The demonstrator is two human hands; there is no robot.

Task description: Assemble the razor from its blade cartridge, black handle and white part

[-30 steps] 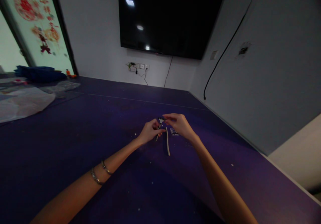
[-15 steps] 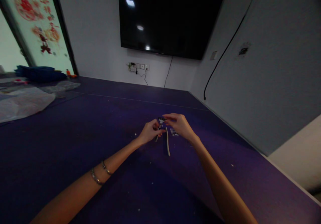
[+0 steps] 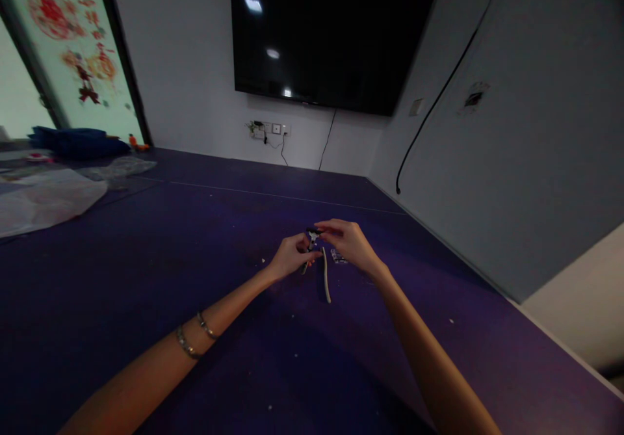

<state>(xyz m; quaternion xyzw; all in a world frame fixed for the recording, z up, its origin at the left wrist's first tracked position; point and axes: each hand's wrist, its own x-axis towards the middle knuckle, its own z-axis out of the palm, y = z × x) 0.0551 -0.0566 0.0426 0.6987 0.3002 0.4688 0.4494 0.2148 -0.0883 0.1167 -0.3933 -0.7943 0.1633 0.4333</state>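
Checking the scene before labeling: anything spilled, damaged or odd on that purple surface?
Small pale crumbs lie scattered over the purple surface. A pale strip lies loose below the hands. Crumpled plastic sheeting sits far left. Nothing looks broken.

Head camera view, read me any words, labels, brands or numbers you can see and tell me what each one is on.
None can be read.
Glass door: red paper decorations, perhaps characters at the top, too blurred to read.
Black screen: no readable brand.
Small dark object between the left hand and right hand: too small to tell.
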